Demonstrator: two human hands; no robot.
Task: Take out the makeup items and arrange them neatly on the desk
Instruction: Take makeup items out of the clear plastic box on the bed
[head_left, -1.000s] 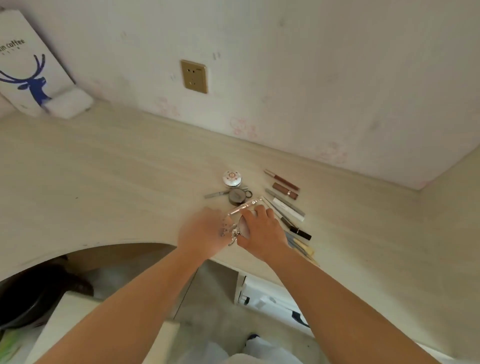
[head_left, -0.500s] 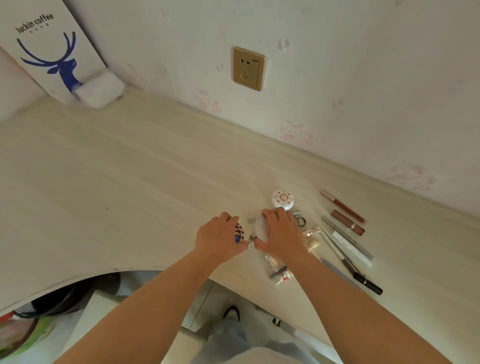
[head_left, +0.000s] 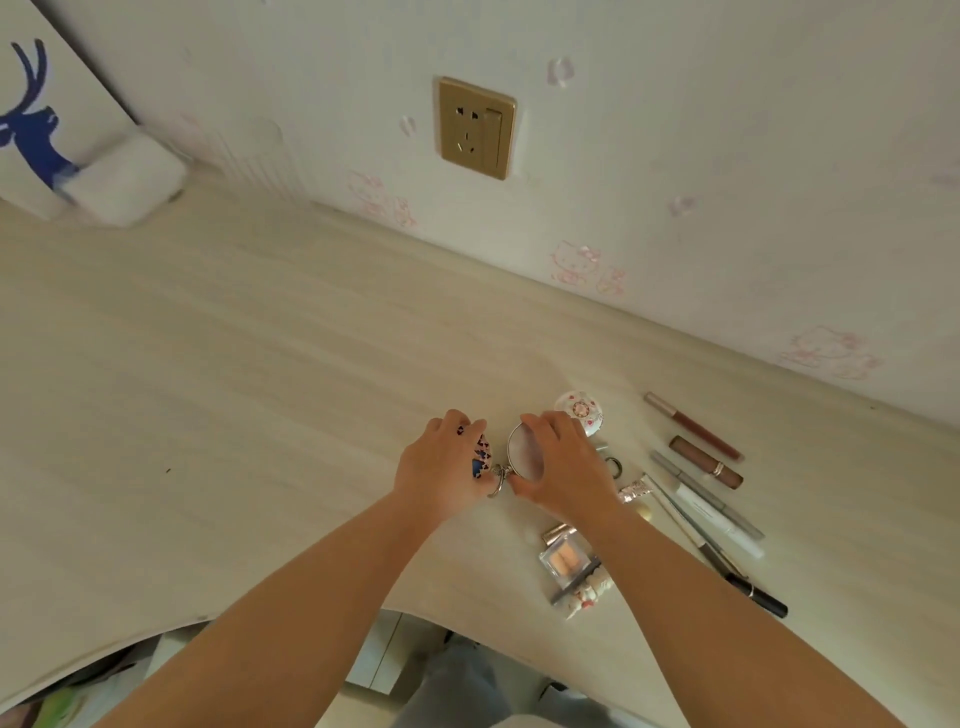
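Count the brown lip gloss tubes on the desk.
2: a long thin lip gloss nearest the wall, and a thicker one just below it. The right hand may hide others.

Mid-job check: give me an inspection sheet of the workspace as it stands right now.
Surface: pale wood desk.
Job's things: round mirror; floral compact; lip tubes, pencils in rows at right; blush palette.
Clutter: white pad, deer-print bag.
Grippers: left hand grips patterned item; right hand holds the mirror.
Cables: nothing seen.
Surroundings: wall socket.
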